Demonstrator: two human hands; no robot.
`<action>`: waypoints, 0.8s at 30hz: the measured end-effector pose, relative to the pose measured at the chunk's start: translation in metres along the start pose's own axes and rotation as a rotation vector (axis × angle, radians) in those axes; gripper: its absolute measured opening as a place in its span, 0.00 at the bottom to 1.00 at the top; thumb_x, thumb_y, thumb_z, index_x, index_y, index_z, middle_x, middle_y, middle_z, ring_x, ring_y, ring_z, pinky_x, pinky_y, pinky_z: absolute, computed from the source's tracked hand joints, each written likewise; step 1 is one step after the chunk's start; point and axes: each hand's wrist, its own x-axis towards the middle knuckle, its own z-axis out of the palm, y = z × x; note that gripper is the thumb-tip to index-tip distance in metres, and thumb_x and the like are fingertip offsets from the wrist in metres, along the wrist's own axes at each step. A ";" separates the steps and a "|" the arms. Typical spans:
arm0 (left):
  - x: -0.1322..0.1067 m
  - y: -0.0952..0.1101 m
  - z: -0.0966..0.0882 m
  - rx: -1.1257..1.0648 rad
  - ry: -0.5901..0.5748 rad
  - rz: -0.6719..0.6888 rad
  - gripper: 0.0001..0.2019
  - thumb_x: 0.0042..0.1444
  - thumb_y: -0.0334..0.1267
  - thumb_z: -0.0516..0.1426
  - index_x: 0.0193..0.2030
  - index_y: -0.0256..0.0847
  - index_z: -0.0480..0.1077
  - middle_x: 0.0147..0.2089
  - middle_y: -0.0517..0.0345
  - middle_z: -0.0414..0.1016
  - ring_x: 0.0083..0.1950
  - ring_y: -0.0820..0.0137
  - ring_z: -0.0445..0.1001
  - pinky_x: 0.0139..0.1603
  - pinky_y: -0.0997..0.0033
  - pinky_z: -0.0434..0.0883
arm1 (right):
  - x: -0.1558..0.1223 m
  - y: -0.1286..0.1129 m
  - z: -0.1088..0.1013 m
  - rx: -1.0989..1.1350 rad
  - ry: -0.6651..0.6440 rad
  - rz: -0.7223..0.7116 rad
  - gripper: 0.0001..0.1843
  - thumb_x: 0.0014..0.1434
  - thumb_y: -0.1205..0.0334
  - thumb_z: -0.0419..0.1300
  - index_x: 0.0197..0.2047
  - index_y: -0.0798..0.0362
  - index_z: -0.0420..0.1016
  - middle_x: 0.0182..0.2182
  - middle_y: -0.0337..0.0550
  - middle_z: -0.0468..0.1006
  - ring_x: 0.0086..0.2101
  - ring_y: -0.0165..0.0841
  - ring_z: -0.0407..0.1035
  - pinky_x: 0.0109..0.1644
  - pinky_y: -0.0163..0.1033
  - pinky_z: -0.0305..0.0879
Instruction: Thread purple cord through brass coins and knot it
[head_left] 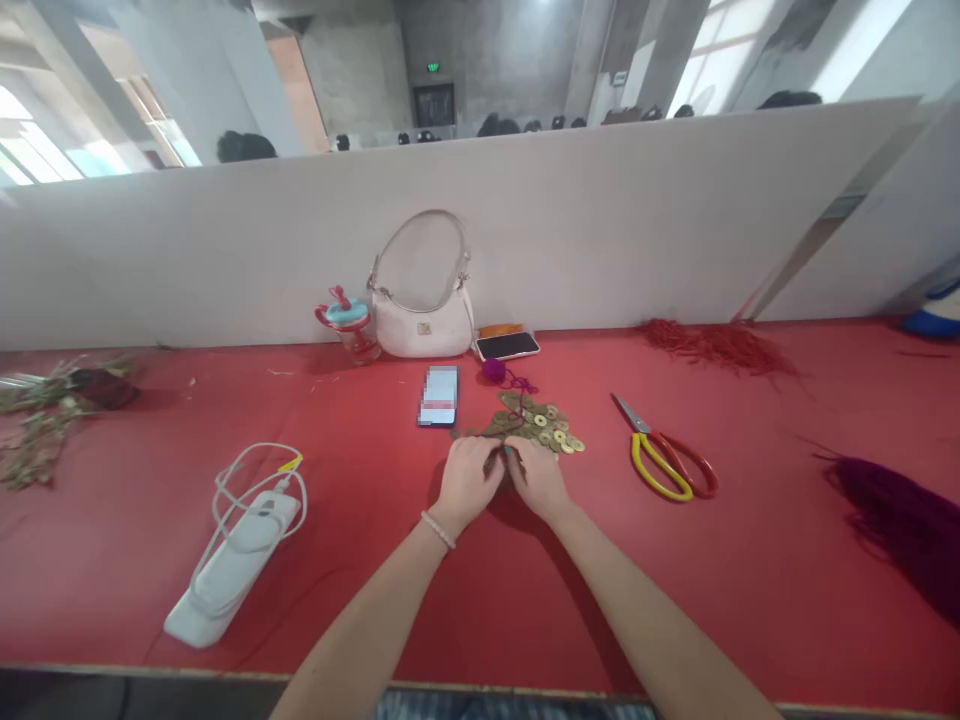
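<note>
My left hand (469, 475), with a pale bead bracelet (438, 530) at its wrist, has its fingers curled at the near edge of a pile of brass-coloured coins with holes (541, 421). Right beside it, my right hand (537, 478) bends its fingers inward, so the fingertips of both hands meet. What they pinch is hidden; a small teal spot shows between them. A purple strand runs over the coins from a small ball of purple yarn (493, 371) behind the pile.
Left of the coins lies a lit phone (439, 396); behind stand a white handbag (424, 325) and a lidded cup (355, 328). Scissors (660, 455) lie to the right, with red cords (712, 345) and purple yarn (904, 520) beyond. A white power strip (236, 565) lies left.
</note>
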 end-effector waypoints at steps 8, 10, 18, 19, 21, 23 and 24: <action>-0.004 0.003 0.000 -0.096 0.002 -0.115 0.09 0.54 0.31 0.49 0.39 0.40 0.68 0.33 0.55 0.72 0.35 0.69 0.69 0.37 0.69 0.67 | -0.001 0.001 0.001 0.000 -0.012 0.030 0.11 0.61 0.64 0.43 0.39 0.54 0.66 0.30 0.47 0.75 0.31 0.37 0.69 0.34 0.39 0.62; -0.004 0.002 0.001 -0.111 0.001 -0.114 0.09 0.55 0.32 0.49 0.39 0.40 0.69 0.33 0.55 0.72 0.34 0.69 0.69 0.36 0.69 0.66 | 0.000 0.001 0.000 0.031 -0.023 0.061 0.11 0.61 0.64 0.43 0.39 0.54 0.66 0.31 0.47 0.75 0.32 0.36 0.69 0.34 0.39 0.62; -0.002 -0.005 0.005 -0.160 0.001 -0.162 0.08 0.51 0.30 0.50 0.33 0.39 0.70 0.27 0.58 0.67 0.28 0.72 0.64 0.30 0.73 0.63 | 0.002 0.003 -0.002 0.057 -0.015 0.092 0.11 0.61 0.63 0.43 0.39 0.52 0.65 0.30 0.46 0.74 0.30 0.36 0.69 0.33 0.38 0.62; -0.001 -0.006 0.005 -0.169 0.003 -0.171 0.08 0.50 0.30 0.50 0.32 0.39 0.70 0.26 0.59 0.67 0.27 0.73 0.63 0.29 0.73 0.62 | 0.003 0.003 -0.002 0.054 -0.016 0.090 0.11 0.61 0.63 0.43 0.38 0.52 0.65 0.30 0.46 0.74 0.30 0.36 0.69 0.34 0.38 0.62; -0.001 -0.005 0.005 -0.205 0.005 -0.190 0.07 0.49 0.29 0.51 0.30 0.39 0.70 0.25 0.60 0.65 0.26 0.73 0.62 0.29 0.73 0.61 | 0.003 0.002 -0.002 0.052 -0.019 0.096 0.11 0.61 0.63 0.43 0.38 0.52 0.65 0.31 0.46 0.74 0.31 0.36 0.69 0.34 0.39 0.63; 0.000 -0.004 0.006 -0.304 0.022 -0.226 0.06 0.48 0.29 0.51 0.28 0.39 0.69 0.25 0.60 0.65 0.26 0.74 0.61 0.29 0.73 0.60 | 0.004 0.001 -0.002 0.078 -0.027 0.118 0.11 0.61 0.63 0.43 0.38 0.52 0.65 0.31 0.47 0.74 0.31 0.37 0.69 0.35 0.39 0.63; 0.001 -0.004 0.007 -0.399 0.041 -0.266 0.06 0.48 0.30 0.51 0.27 0.38 0.68 0.24 0.60 0.64 0.26 0.74 0.62 0.30 0.73 0.60 | 0.004 0.002 -0.003 0.111 -0.027 0.136 0.11 0.61 0.63 0.43 0.39 0.53 0.65 0.32 0.47 0.74 0.32 0.36 0.69 0.36 0.39 0.63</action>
